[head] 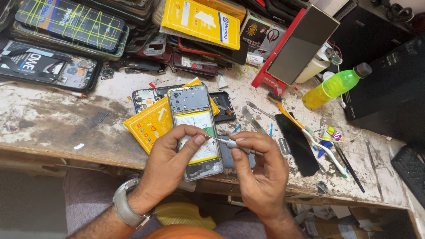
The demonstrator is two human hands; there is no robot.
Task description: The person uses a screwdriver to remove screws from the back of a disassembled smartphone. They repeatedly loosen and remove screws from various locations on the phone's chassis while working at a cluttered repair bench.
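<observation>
**Phone open on bench, screwdriver tip at its right edge**

Phone [195,128] lies back-off and face down at the front edge of the bench [48,119], lengthwise away from the person, battery and top board exposed. It rests partly on a yellow packet [148,126], probably as a pad against the rough top.

Left hand [170,166] lies over the lower half of the phone, fingers curled round its left side, thumb pressed on the battery near the right edge; likely pinning the phone so it doesn't slide.

Right hand [259,170] pinches a small metal screwdriver [230,142] between thumb and forefinger, other fingers folded. Shaft is nearly level, tip pointing left, touching or just beside the left thumb at the frame edge. Can't tell if it's seated in a screw.

Nearby: second open phone [146,97] behind the packet, dark glass panel [297,144] to the right, toothbrush [305,130] across it, green bottle [334,86] well back right, red stand [283,57] holding a panel. Watch [126,203] on left wrist.
</observation>
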